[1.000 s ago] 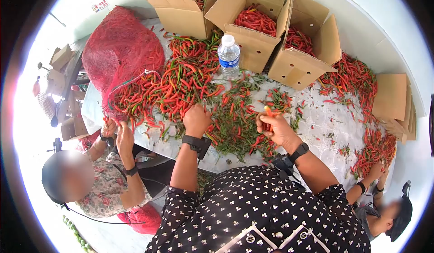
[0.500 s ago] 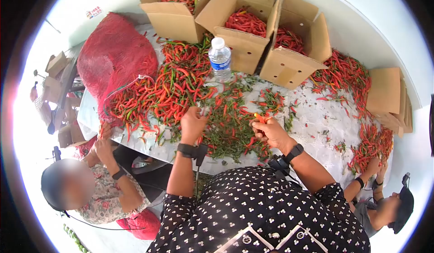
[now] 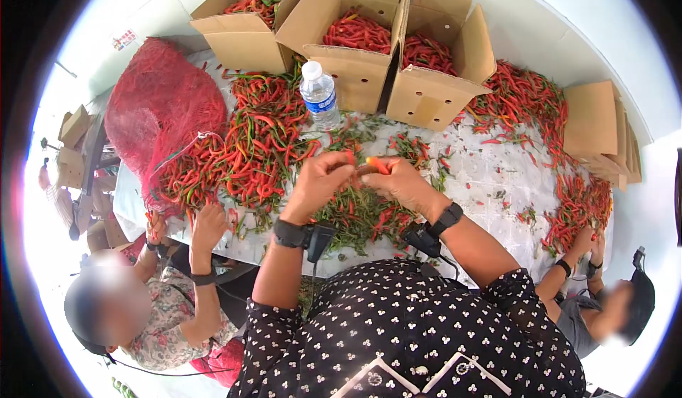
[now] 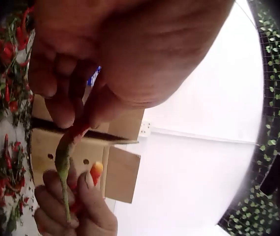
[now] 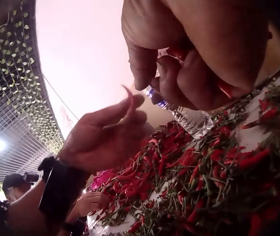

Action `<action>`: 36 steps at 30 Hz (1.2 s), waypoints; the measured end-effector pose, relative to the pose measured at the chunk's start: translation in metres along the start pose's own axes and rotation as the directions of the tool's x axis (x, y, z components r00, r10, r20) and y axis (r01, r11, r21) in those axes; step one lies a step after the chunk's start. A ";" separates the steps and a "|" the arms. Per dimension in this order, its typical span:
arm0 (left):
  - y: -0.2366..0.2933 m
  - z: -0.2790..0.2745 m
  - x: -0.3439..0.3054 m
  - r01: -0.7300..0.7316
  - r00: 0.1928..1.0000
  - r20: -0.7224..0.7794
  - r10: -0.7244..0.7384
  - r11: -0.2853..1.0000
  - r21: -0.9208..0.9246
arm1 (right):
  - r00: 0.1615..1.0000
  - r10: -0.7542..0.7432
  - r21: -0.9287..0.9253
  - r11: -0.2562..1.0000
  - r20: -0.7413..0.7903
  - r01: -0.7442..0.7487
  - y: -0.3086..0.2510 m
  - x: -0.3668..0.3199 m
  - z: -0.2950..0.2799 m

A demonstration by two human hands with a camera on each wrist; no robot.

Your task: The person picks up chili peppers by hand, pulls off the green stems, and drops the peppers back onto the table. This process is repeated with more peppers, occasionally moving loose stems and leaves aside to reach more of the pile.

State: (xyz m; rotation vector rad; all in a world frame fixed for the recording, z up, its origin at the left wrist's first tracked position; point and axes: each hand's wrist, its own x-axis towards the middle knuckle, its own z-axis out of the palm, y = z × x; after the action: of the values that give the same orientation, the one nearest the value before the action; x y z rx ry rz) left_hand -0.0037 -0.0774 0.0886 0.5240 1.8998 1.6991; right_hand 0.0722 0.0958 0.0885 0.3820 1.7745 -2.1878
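Note:
Close together over the loose stems, the left hand (image 3: 316, 185) and right hand (image 3: 405, 187) face each other. The left hand (image 4: 125, 54) pinches a chili (image 4: 66, 152) between thumb and fingers; its green stem points toward the right hand (image 4: 78, 206). In the right wrist view a red chili (image 5: 131, 104) stands up from the left hand's (image 5: 105, 135) fingertips. Curled fingers of the right hand (image 5: 194, 54) hold red chilies, and an orange-tipped one (image 3: 378, 164) sticks out by its thumb. A heap of chilies (image 3: 259, 142) lies beyond the left hand.
Boxes of chilies (image 3: 348, 78) line the wall, with a water bottle (image 3: 321, 99) in front. A red mesh sack (image 3: 160, 114) stands at left. More chilies (image 3: 522, 99) lie at right beside folded cartons (image 3: 593, 124). One person (image 3: 170, 313) works at left, another (image 3: 575, 320) at right.
The left hand has left the edge of the chili heap and moved right, now holding a chili. The right hand has shifted left toward it, still holding its chilies. The head view has shifted.

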 end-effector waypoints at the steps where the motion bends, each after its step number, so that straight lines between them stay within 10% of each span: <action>1: 0.006 0.007 0.000 -0.018 0.999 0.049 0.017 1.000 0.007 | 1.000 -0.008 -0.057 0.998 0.017 0.009 0.001 0.001 0.003; 8: -0.016 0.025 -0.007 -0.166 0.984 -0.033 0.173 0.973 0.163 | 0.980 -0.071 0.111 0.990 -0.187 0.093 0.010 0.001 -0.003; 12: -0.016 0.028 -0.014 -0.008 0.998 0.067 -0.012 0.957 0.289 | 0.979 -0.103 0.068 0.991 -0.177 0.116 0.009 0.000 0.000; 18: -0.016 0.021 -0.022 -0.374 0.915 0.219 0.338 0.915 0.150 | 0.982 0.175 0.559 0.822 -0.071 -0.106 0.031 0.008 -0.021; 22: -0.042 -0.024 -0.017 0.160 0.910 -0.409 0.071 0.849 0.504 | 0.994 0.098 0.518 0.853 -0.046 -0.060 0.038 -0.001 -0.034; 23: -0.066 -0.036 -0.014 0.111 0.890 -0.366 0.270 0.651 0.751 | 0.991 0.112 0.435 0.898 -0.070 -0.071 0.036 -0.004 -0.033; 26: -0.081 -0.032 -0.013 0.253 0.924 -0.352 0.150 0.451 0.856 | 0.992 0.093 0.320 0.945 -0.085 -0.061 0.037 -0.006 -0.029; 33: -0.072 -0.019 -0.013 0.206 0.961 -0.247 0.125 0.273 0.940 | 0.990 0.136 0.203 0.971 -0.029 -0.127 0.044 -0.002 -0.021; 36: -0.089 -0.026 -0.014 0.154 0.966 -0.226 0.126 0.423 0.893 | 0.993 0.117 0.228 0.966 0.025 -0.120 0.044 -0.005 -0.019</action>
State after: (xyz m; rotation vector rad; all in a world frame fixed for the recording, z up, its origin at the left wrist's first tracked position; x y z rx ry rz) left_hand -0.0028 -0.1181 0.0040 0.6687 2.9593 0.5219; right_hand 0.0944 0.1063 0.0474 0.5129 1.4551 -2.3091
